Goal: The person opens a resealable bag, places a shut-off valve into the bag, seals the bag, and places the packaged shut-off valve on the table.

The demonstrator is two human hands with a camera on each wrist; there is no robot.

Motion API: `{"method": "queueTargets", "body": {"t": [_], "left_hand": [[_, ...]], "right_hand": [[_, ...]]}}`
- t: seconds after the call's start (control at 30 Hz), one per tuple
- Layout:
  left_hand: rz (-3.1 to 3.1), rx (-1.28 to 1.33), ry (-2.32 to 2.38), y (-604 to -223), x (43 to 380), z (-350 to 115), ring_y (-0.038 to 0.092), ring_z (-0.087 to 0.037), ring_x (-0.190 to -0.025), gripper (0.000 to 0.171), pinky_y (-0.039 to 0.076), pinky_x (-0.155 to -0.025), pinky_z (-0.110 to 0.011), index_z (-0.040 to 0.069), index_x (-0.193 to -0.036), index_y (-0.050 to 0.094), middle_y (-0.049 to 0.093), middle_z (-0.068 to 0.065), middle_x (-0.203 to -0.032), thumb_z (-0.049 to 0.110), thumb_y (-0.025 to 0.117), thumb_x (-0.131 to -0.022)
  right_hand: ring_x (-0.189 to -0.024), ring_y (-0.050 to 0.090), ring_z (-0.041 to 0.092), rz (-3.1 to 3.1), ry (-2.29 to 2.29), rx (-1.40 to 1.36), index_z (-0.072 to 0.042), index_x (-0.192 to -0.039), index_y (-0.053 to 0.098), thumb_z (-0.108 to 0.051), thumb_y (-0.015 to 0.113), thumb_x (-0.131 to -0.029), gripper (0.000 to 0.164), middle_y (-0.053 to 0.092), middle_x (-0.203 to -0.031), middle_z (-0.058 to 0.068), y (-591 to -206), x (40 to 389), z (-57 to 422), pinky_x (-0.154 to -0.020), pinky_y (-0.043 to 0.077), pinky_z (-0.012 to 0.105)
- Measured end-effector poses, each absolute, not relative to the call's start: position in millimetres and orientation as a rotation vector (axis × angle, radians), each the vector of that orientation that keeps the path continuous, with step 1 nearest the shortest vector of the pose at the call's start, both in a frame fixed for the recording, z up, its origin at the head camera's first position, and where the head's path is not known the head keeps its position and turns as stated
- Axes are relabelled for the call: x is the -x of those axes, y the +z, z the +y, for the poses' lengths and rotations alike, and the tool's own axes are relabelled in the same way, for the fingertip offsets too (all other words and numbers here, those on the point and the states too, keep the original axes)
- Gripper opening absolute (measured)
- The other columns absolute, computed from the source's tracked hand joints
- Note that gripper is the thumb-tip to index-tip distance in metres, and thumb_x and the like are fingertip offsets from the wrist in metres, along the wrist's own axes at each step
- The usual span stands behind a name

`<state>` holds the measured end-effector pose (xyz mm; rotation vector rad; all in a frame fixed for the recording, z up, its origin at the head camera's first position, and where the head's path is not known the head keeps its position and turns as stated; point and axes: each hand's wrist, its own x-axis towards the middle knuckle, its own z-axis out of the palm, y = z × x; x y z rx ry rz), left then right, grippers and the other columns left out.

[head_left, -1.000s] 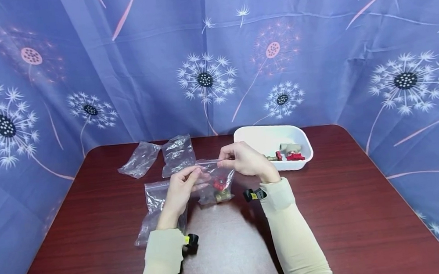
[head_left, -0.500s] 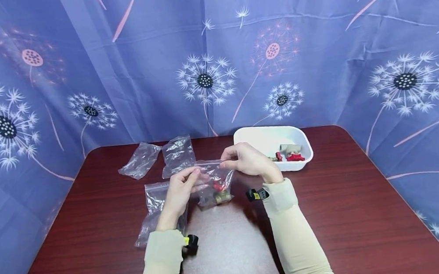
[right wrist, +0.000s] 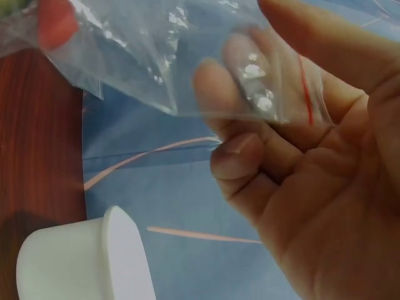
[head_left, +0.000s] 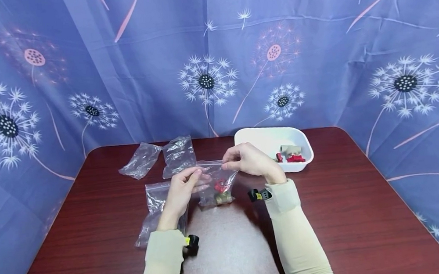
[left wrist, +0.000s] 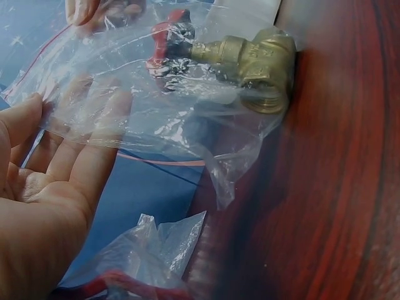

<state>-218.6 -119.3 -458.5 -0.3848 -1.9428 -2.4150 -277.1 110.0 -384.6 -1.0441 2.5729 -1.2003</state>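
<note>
A brass valve with a red handwheel (left wrist: 269, 65) sits inside a clear zip bag (head_left: 209, 194), its lower end at the tabletop. My left hand (head_left: 178, 197) pinches the bag's upper left edge between thumb and fingers, and the other fingers lie behind the film. At the upper right corner my right hand (head_left: 253, 162) pinches the bag by its zip strip; the right wrist view shows a red line along that edge. Through the plastic, the valve body stands below the handwheel in the head view.
Flat clear bags lie on the dark red table (head_left: 94, 237): one bag (head_left: 156, 205) by my left wrist, another bag (head_left: 178, 155) and a crumpled bag (head_left: 141, 160) farther back. Behind my right hand, a white tub (head_left: 259, 138) contains red-handled valves (head_left: 295, 158) and a grey-beige fitting (head_left: 290, 149).
My right hand has shifted slightly right along the bag's top edge, drawing it wider. My left hand stays in place, and the valve remains in the bag.
</note>
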Motion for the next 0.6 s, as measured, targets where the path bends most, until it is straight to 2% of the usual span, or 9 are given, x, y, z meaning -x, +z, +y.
{"method": "queueTargets", "body": {"t": [0.13,0.37,0.6], "left_hand": [[-1.944,0.382,-2.424,-459.8,218.5,-119.8,0.071,-0.027,-0.086,0.03,0.056,-0.08,-0.044,-0.014,-0.115,0.06,0.067,-0.029,-0.098,0.012,0.053,-0.102],[-1.944,0.384,-2.417,-459.3,217.0,-119.5,0.071,-0.025,-0.087,0.031,0.056,-0.08,-0.043,-0.014,-0.116,0.059,0.07,-0.021,-0.096,0.013,0.054,-0.101],[-1.939,0.381,-2.42,-459.0,218.2,-118.2,0.071,-0.027,-0.086,0.03,0.056,-0.08,-0.044,-0.014,-0.115,0.059,0.07,-0.021,-0.095,0.012,0.054,-0.102]], "right_hand": [[-0.07,0.056,0.011,2.568,-1.19,1.049,-0.012,-0.086,0.073,-0.016,0.076,-0.087,0.005,0.069,-0.076,-0.006,-385.8,278.2,113.1,-0.069,0.047,0.029],[-0.063,0.048,0.01,2.592,-1.196,1.095,-0.012,-0.078,0.071,-0.011,0.074,-0.087,0.01,0.06,-0.064,-0.007,-387.4,279.1,113.2,-0.06,0.042,0.027],[-0.059,0.046,0.009,2.58,-1.203,1.117,-0.011,-0.077,0.069,-0.009,0.073,-0.088,0.012,0.055,-0.06,-0.007,-386.9,278.3,114.4,-0.056,0.04,0.026]]}}
